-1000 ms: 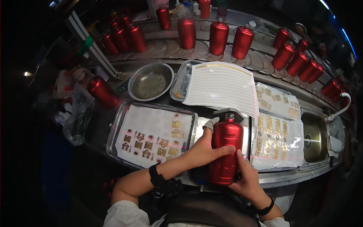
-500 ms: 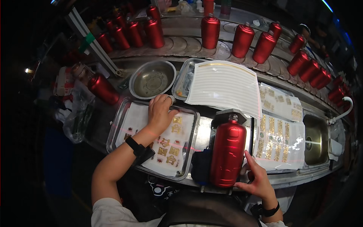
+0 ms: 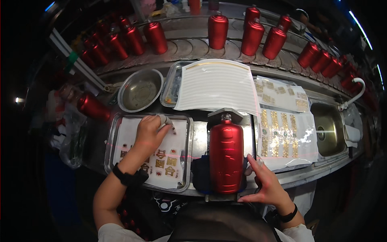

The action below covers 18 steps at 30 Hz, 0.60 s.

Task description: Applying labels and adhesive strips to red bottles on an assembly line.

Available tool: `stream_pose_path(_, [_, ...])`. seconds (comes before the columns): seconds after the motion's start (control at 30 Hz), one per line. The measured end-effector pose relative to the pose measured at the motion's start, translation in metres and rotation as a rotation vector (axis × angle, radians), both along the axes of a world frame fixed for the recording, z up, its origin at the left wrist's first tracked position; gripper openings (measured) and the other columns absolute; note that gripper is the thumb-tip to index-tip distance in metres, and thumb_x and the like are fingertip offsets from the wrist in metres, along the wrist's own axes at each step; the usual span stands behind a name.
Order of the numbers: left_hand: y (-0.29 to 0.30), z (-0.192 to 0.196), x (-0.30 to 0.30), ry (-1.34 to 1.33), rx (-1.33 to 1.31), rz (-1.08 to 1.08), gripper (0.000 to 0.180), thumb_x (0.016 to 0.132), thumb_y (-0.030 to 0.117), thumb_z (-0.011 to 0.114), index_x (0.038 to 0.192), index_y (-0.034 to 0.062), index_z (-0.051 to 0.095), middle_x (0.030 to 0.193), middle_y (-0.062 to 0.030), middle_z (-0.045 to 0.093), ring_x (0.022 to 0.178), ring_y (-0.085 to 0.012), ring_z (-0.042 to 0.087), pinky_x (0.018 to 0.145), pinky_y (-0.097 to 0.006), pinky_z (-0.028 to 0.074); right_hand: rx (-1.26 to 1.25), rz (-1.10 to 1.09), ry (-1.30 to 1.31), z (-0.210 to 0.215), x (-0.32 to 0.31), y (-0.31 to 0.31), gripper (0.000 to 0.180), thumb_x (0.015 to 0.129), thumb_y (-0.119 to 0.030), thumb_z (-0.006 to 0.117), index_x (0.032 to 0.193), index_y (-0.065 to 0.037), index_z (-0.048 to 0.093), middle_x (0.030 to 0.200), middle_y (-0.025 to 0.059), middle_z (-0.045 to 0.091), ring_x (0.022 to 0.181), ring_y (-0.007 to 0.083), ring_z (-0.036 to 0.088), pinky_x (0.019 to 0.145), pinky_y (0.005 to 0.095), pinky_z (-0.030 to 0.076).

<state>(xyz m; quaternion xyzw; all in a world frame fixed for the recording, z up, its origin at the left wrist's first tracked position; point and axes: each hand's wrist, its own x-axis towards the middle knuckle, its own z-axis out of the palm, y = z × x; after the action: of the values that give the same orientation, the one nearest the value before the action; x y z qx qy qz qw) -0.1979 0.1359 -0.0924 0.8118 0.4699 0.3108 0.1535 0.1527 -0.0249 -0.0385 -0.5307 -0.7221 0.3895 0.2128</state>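
Red bottle: lying on its side on a dark pad before me, cap away from me. My right hand: open, fingers spread, just beside its right flank. My left hand: fingers pinched over the sticker sheet in a metal tray; whether anything is pinched, I cannot tell.

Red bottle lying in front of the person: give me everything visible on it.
The red bottle lies on its side on a dark cradle at the counter's near edge, neck pointing away from the person. Glossy metallic red body, rounded shoulders, short neck with a small silvery mouth. A thin red line of light crosses its middle. The right hand rests open beside its right flank; contact cannot be told. The left hand is off it, over the sticker tray.
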Motion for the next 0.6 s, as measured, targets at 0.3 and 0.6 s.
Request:
stream_pose_path(0.3, [-0.065, 0.114, 0.054, -0.186, -0.036, -0.412, 0.021, 0.076, 0.000, 0.073, 0.096, 0.0028, 0.071, 0.081, -0.0082, 0.067, 0.077, -0.0253, 0.064, 0.071, -0.036, 0.046, 0.106, 0.058, -0.008, -0.017, -0.001, 0.010, 0.104, 0.069, -0.024, 0.083, 0.156, -0.011, 0.027, 0.094, 0.0135, 0.054, 0.066, 0.0242, 0.051, 0.059, 0.0356, 0.043])
stream_pose_path(0.6, [-0.015, 0.070, 0.101, -0.051, -0.015, -0.410, 0.035, 0.079, 0.006, 0.074, 0.114, 0.0038, 0.066, 0.088, -0.0103, 0.067, 0.078, -0.0280, 0.062, 0.074, -0.038, 0.046, 0.059, -0.397, 0.162, 0.011, -0.042, 0.038, 0.071, 0.077, -0.026, 0.079, 0.138, -0.005, 0.048, 0.101, 0.0064, 0.055, 0.063, 0.0111, 0.042, 0.057, 0.0265, 0.040])
